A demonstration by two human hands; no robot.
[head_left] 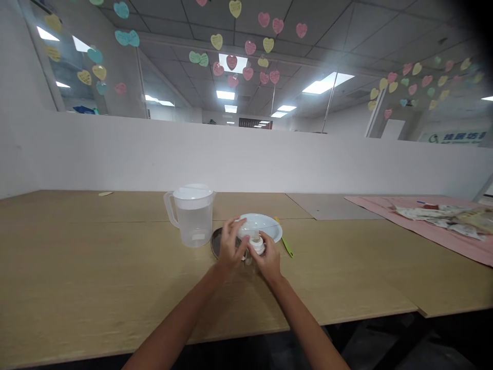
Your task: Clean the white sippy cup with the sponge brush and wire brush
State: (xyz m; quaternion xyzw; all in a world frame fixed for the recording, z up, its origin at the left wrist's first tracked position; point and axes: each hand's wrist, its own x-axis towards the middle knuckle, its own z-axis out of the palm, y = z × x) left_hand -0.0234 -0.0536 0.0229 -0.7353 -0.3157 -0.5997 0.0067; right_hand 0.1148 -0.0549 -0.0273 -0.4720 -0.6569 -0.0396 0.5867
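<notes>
In front of me, my left hand (231, 245) curls around a clear, see-through piece (248, 227) that looks like part of a baby bottle. My right hand (270, 261) pinches a white ring-shaped bottle cap (257, 245), close beside the left thumb. The clear piece's outline is hard to make out against the white plate (265, 222) behind it. A dark round metal dish (216, 243) is partly covered by my left hand. Right of the plate lies a slim green and yellow tool (287, 246), too small to identify.
A clear plastic pitcher (195, 226) of water stands left of my hands. A pale flat piece (106, 193) lies far left on the wooden table (115, 277). At right, a pink cloth (389, 210) carries crumpled fabric (442, 216). A white partition (246, 159) closes the back.
</notes>
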